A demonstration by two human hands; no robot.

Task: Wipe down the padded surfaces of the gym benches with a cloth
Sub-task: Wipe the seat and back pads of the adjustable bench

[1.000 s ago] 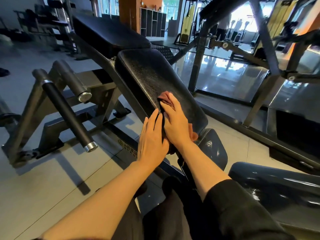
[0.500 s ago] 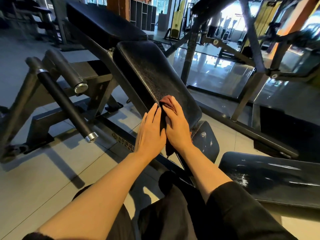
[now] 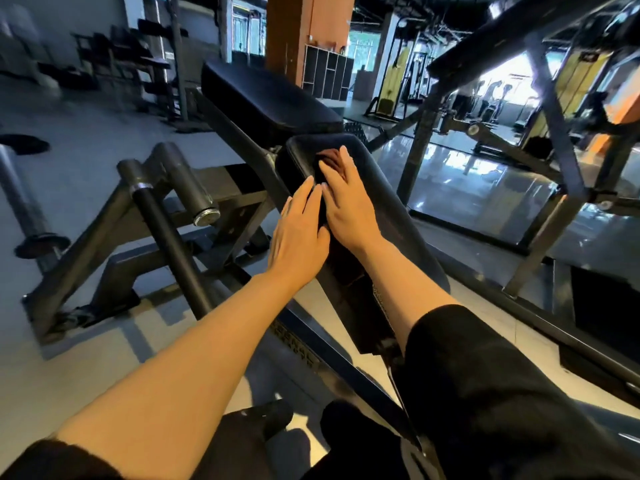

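Pressing flat near centre frame, the right hand [image 3: 349, 206] lies with straight fingers on a reddish cloth [image 3: 330, 161], pinning it to the upper end of the black bench pad [image 3: 391, 216]. The left hand [image 3: 298, 233] rests alongside at the pad's left edge, fingers straight and together, gripping nothing. How much cloth sits under the palm I cannot tell; only a dim fold shows past the fingertips. A second pad [image 3: 266, 98] rises behind, upper centre. Roller bars [image 3: 166, 233] stand at left.
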